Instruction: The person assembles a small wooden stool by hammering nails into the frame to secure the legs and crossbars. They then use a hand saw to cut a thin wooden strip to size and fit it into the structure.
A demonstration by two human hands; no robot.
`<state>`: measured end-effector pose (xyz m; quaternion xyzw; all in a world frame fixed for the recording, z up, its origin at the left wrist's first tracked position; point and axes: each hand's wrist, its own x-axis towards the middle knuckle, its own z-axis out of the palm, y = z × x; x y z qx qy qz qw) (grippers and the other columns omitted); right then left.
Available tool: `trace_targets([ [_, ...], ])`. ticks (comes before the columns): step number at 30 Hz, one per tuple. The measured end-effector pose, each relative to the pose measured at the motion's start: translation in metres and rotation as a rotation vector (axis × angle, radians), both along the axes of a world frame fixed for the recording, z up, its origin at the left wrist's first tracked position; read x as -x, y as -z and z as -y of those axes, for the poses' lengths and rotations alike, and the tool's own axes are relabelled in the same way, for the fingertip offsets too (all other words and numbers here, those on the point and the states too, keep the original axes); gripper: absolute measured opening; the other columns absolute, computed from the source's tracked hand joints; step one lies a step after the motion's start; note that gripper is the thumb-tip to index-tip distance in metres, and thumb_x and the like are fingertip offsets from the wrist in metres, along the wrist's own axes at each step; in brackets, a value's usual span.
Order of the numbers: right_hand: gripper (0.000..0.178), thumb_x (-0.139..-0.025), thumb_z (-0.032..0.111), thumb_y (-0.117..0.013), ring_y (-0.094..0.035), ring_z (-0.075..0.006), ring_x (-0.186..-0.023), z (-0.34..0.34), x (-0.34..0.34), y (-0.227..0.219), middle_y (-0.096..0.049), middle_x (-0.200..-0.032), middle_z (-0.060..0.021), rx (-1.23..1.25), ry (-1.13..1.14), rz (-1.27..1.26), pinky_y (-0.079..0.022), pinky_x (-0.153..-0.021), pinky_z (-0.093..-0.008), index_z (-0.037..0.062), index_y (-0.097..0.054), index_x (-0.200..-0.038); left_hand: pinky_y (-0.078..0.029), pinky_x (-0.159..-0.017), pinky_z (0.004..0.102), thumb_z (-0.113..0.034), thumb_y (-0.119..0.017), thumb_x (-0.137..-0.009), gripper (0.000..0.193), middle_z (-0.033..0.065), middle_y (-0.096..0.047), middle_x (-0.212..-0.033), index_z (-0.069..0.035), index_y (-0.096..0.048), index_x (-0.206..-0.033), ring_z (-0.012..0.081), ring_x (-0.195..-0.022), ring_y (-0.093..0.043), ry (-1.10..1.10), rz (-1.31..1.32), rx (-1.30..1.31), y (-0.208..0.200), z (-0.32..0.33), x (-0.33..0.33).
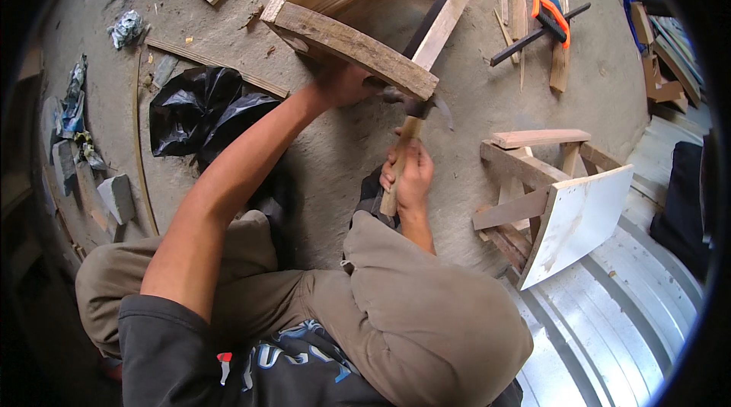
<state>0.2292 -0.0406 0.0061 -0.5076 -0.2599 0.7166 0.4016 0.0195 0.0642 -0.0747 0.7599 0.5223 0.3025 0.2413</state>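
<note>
Hammer (411,131) sits in the right hand (412,175), grip wrapped; left hand (346,85) outstretched at wooden frame (354,49), grip unclear.

hammer (412,125) at the wooden frame (354,49)

the right hand (413,172) grips the hammer's handle (390,203), the head (402,98) just beside the frame's corner. the left hand (352,84) is partly hidden under the frame. left of it lies a black bag (202,106); right of both hands, a white-panelled wooden piece (582,213) and, farther off, an orange-handled saw (544,0).
</note>
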Motion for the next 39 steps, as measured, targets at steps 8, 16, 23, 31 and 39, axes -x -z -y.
trace_targets([
  [8, 0.043, -0.102, 0.030, -0.060, -0.065, -0.0306, -0.067, -0.008, -0.077, 0.056, -0.064, -0.084, -0.0211, -0.742, -0.061, 1.169, -0.051, -0.060, -0.0412, -0.0043, -0.058, -0.128, -0.052, -0.087, 0.0363, -0.020, -0.078, -0.085, 0.034, 0.0128, -0.070, -0.109, -0.001, -0.069, -0.112, 0.0262, -0.101, -0.067, 0.042, 0.331, 0.115, -0.001, -0.003, 0.007],
  [16, 0.044, -0.092, 0.018, -0.069, -0.063, -0.0443, -0.098, -0.005, -0.091, 0.061, -0.061, -0.108, -0.0251, -0.583, -0.242, 1.249, -0.050, -0.081, -0.0493, -0.0015, -0.059, -0.130, -0.054, -0.073, 0.0397, -0.053, -0.076, -0.083, 0.052, 0.0148, -0.072, -0.083, -0.001, -0.070, -0.089, 0.0252, -0.080, -0.071, -0.327, 0.077, 0.325, 0.014, -0.048, -0.039],
  [23, 0.043, -0.091, 0.021, -0.071, -0.054, -0.0375, -0.115, -0.078, -0.072, 0.008, -0.052, -0.127, -0.0198, -0.692, 0.054, 1.162, -0.045, -0.097, -0.0464, -0.0006, -0.060, -0.126, -0.046, -0.057, 0.0372, -0.035, -0.074, -0.083, 0.038, 0.0115, -0.052, -0.062, 0.002, -0.062, -0.082, 0.0140, -0.061, -0.046, -0.384, 0.205, 0.327, -0.016, -0.046, -0.061],
  [31, 0.041, -0.091, 0.027, -0.070, -0.068, -0.0345, -0.091, -0.274, -0.020, 0.078, -0.068, -0.097, -0.0209, -0.669, 0.302, 0.699, -0.053, -0.084, -0.0412, -0.0061, -0.063, -0.114, -0.044, -0.054, 0.0336, -0.027, -0.072, -0.090, 0.029, 0.0029, -0.052, -0.066, -0.003, -0.059, -0.080, 0.0116, -0.059, -0.050, -0.283, 0.442, 0.388, -0.032, -0.042, -0.073],
  [39, 0.067, -0.094, 0.026, -0.062, -0.061, -0.0413, -0.118, -0.302, 0.050, 0.113, -0.061, -0.126, -0.0319, -0.743, 0.240, 0.677, -0.049, -0.100, -0.0418, -0.0046, -0.038, -0.149, -0.045, -0.050, 0.0332, -0.033, -0.070, -0.092, 0.036, 0.0020, -0.055, -0.054, -0.003, -0.063, -0.073, 0.0141, -0.050, -0.056, -0.281, -0.053, -0.028, -0.018, -0.018, -0.070],
])
